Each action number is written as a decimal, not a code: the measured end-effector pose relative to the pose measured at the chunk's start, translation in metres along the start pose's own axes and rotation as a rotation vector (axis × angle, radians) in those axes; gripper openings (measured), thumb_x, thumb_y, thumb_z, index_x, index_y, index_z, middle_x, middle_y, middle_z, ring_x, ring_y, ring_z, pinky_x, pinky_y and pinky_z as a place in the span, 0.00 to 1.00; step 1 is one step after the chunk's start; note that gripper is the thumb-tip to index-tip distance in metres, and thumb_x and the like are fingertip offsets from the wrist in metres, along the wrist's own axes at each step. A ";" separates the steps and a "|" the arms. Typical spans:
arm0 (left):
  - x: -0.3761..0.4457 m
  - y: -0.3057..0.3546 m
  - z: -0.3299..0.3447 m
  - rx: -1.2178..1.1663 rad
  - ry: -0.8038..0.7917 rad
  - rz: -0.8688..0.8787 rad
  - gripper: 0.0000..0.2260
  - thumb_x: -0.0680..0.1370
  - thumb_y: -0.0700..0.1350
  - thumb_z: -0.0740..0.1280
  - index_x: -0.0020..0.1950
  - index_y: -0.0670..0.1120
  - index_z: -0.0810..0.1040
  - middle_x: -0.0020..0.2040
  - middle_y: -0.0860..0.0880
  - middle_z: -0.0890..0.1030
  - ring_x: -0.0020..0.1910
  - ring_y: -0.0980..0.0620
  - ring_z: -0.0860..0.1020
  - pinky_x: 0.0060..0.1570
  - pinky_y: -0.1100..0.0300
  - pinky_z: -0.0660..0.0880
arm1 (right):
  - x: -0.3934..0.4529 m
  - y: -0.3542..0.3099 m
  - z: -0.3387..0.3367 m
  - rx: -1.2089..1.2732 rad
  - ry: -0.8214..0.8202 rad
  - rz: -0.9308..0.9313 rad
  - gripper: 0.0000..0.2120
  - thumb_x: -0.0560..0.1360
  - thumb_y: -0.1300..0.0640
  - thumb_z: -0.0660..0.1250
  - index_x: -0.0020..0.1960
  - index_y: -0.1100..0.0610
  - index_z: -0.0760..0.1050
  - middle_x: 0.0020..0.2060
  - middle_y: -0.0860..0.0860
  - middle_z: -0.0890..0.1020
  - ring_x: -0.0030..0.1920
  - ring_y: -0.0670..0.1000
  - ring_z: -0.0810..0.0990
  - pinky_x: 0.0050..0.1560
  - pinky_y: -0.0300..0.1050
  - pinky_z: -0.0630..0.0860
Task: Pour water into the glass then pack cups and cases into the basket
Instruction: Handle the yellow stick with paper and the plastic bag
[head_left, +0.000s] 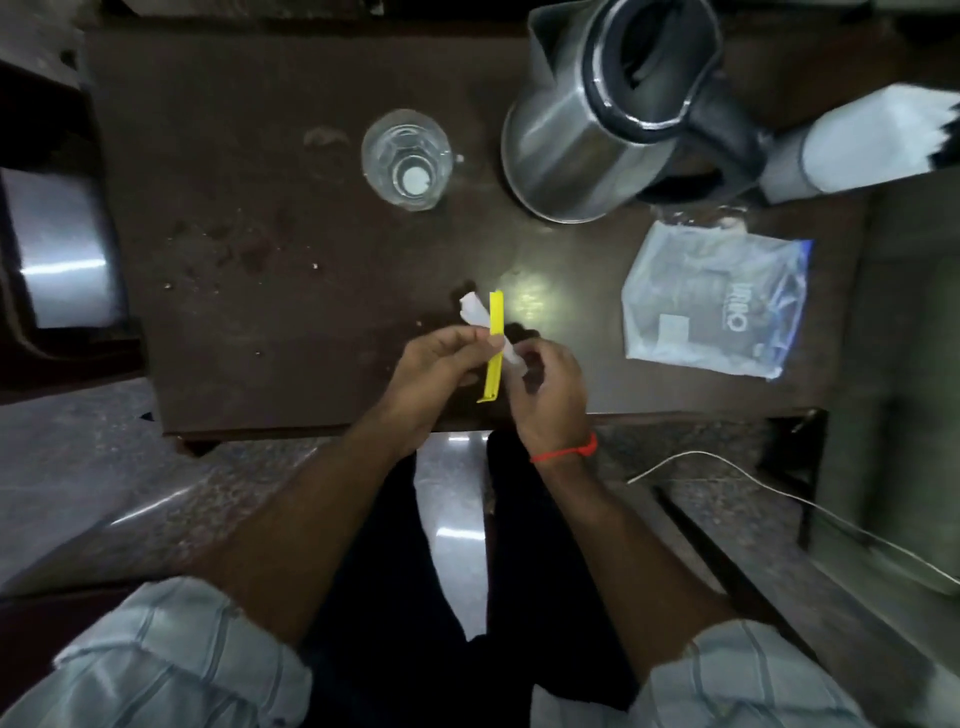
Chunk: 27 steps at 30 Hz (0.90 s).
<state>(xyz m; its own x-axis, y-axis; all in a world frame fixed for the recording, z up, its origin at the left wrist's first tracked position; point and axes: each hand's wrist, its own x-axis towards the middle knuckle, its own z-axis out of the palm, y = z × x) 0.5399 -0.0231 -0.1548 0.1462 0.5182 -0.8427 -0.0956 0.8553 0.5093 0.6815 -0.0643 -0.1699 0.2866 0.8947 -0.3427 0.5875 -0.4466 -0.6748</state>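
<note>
A clear glass (406, 158) with water stands on the dark table (249, 249), left of a steel jug (602, 114) with a black rim and handle. Above the table's near edge, my left hand (436, 371) pinches a yellow plastic clip (495, 345) held upright. A rolled white paper packet (477, 310) crosses behind the clip. My right hand (550, 395), with a red thread at the wrist, grips the packet's lower end beside the clip.
A clear zip bag (717, 304) with a dark item inside lies at the right of the table. A white container (862, 140) lies beyond the jug handle. A metal vessel (62, 249) sits off the left edge. A white cable (779, 493) runs on the floor at the right.
</note>
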 end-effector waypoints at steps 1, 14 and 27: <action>0.003 0.000 0.014 -0.027 -0.002 -0.006 0.05 0.79 0.44 0.74 0.51 0.44 0.87 0.48 0.42 0.87 0.48 0.46 0.84 0.57 0.49 0.79 | -0.001 0.002 -0.006 -0.022 -0.002 -0.055 0.07 0.74 0.64 0.73 0.52 0.64 0.81 0.45 0.59 0.82 0.47 0.60 0.81 0.50 0.53 0.77; 0.026 0.006 0.067 0.055 0.076 0.057 0.12 0.78 0.44 0.76 0.54 0.36 0.85 0.55 0.31 0.76 0.41 0.35 0.86 0.56 0.32 0.80 | 0.049 0.103 -0.115 -0.238 0.258 0.327 0.44 0.65 0.34 0.76 0.75 0.49 0.66 0.74 0.56 0.66 0.70 0.65 0.67 0.65 0.68 0.68; 0.007 0.012 0.019 0.131 0.103 0.118 0.10 0.78 0.48 0.75 0.55 0.43 0.85 0.43 0.39 0.86 0.49 0.40 0.87 0.60 0.39 0.81 | 0.065 0.089 -0.118 -0.804 0.192 -0.101 0.13 0.72 0.53 0.64 0.55 0.51 0.79 0.42 0.55 0.85 0.47 0.59 0.84 0.58 0.62 0.73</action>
<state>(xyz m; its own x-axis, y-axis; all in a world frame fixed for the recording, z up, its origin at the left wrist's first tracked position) 0.5583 -0.0095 -0.1510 0.0398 0.6170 -0.7860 0.0235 0.7858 0.6180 0.8413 -0.0449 -0.1751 0.2853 0.9484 -0.1387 0.9577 -0.2879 0.0012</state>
